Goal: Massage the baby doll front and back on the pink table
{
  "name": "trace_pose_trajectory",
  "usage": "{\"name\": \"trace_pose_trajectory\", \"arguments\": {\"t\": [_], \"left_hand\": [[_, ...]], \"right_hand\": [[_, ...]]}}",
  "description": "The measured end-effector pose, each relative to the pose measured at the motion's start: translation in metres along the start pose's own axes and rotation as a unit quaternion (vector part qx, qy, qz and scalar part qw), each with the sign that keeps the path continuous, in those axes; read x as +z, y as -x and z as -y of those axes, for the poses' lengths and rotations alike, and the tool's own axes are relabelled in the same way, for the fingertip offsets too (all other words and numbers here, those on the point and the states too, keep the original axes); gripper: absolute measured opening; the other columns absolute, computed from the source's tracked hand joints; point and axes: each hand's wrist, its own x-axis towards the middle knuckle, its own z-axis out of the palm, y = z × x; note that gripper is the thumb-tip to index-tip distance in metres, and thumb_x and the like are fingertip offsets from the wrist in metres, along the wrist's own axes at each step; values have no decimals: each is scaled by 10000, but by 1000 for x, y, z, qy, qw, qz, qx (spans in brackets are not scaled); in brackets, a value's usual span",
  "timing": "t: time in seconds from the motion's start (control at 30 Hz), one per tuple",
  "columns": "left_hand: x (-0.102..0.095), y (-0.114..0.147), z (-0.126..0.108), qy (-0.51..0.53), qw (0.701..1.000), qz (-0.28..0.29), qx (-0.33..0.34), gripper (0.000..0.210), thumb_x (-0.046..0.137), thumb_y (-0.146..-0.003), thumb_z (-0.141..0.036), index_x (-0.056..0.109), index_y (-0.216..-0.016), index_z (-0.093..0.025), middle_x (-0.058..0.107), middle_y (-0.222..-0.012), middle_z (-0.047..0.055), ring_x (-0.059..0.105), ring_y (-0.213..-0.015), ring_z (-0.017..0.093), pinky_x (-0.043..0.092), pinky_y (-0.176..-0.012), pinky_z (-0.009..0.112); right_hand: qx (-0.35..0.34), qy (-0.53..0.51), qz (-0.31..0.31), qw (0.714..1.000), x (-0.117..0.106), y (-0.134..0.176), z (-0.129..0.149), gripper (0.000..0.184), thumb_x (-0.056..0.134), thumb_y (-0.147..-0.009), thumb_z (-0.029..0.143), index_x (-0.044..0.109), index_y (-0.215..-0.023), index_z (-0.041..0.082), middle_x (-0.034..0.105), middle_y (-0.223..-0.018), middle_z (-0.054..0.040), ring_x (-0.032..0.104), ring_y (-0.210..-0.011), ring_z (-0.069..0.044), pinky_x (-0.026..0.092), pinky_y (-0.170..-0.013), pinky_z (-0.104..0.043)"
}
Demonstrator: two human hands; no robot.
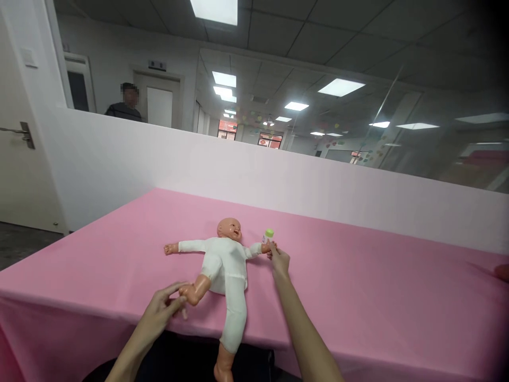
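A baby doll (226, 260) in a white cloth suit lies on its back on the pink-covered table, arms spread and face tipped to the right. My left hand (161, 310) is closed round the doll's bare foot (194, 291), with that leg bent and lifted outward. The doll's other leg (234, 313) hangs straight past the table's front edge. My right hand (279, 260) pinches the doll's small hand (266, 247) at the end of its outstretched arm. Just behind that small hand stands a white bottle (268, 236) with a green cap, its lower part hidden.
The pink tablecloth (358, 297) drapes over the table's front edge. A low white wall (278, 178) with a glass window above runs behind it. A person (124, 109) is beyond the glass. A reddish object (501, 272) shows at the far right edge.
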Motion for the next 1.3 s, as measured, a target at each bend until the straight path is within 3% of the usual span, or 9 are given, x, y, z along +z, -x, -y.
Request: {"name": "trace_pose_trajectory", "arguments": {"t": [0.2,0.33,0.43,0.67,0.77,0.9,1.03,1.2,1.3], "left_hand": [[-23,53,15,-28,999,27,-37,627,724,-775,-728,814,-1049,-172,706,-688,40,615,-569,188,444,-587,274],[-29,66,32,-26,998,37,-51,619,735,-742,-743,827,-999,-188,745,-807,66,604,-544,178,465,-581,291],[-33,65,35,-22,999,0,-42,644,733,-729,-763,824,-978,-177,699,-650,53,582,-548,192,441,-550,283],[-8,13,12,21,998,-50,-21,739,753,-771,-717,758,-1209,-123,669,-600,23,586,-591,195,436,-610,281],[13,-22,7,19,999,-41,2,788,770,-749,-716,743,-1221,-86,669,-584,28,565,-561,182,411,-592,272],[33,-53,1,10,999,-16,34,717,752,-786,-678,752,-1200,-93,678,-602,31,585,-578,185,426,-598,270],[27,-47,4,-8,999,-20,31,693,764,-775,-675,763,-1182,-114,699,-642,37,612,-597,193,471,-595,269],[-13,8,33,-39,995,-89,23,620,832,-645,-718,824,-987,-201,796,-966,85,712,-768,266,589,-725,323],[-25,45,52,-81,993,-84,-5,625,800,-645,-757,841,-1003,-246,743,-721,49,644,-602,245,574,-603,329]], "right_hand": [[55,32,-62,996,-31,-13,-33,472,869,-575,572,589,-498,200,569,-443,-6,462,-431,-137,363,-463,-290],[60,27,-67,996,-34,-11,-41,469,857,-587,568,559,-490,219,556,-433,-5,447,-423,-137,348,-455,-292],[51,0,-56,997,-26,-9,-30,480,848,-590,608,571,-513,224,571,-475,-13,478,-467,-150,387,-475,-305],[-51,-26,119,991,24,21,17,529,834,-641,674,713,-689,161,633,-612,-33,520,-571,-148,440,-547,-293],[-65,20,166,984,48,38,13,549,805,-670,687,617,-556,184,584,-532,-10,519,-540,-146,407,-514,-274],[-58,11,160,985,62,48,-4,563,796,-680,679,554,-510,201,538,-480,19,498,-497,-136,390,-486,-263],[-41,-12,121,992,47,31,-9,551,791,-649,700,612,-553,188,580,-511,5,525,-510,-138,435,-519,-270],[-7,-17,27,999,1,-13,-10,514,808,-654,654,596,-530,202,557,-477,7,504,-485,-140,440,-527,-289],[10,2,-19,1000,-22,-28,-21,488,829,-654,567,546,-463,219,522,-425,8,456,-432,-136,377,-473,-289]]}}
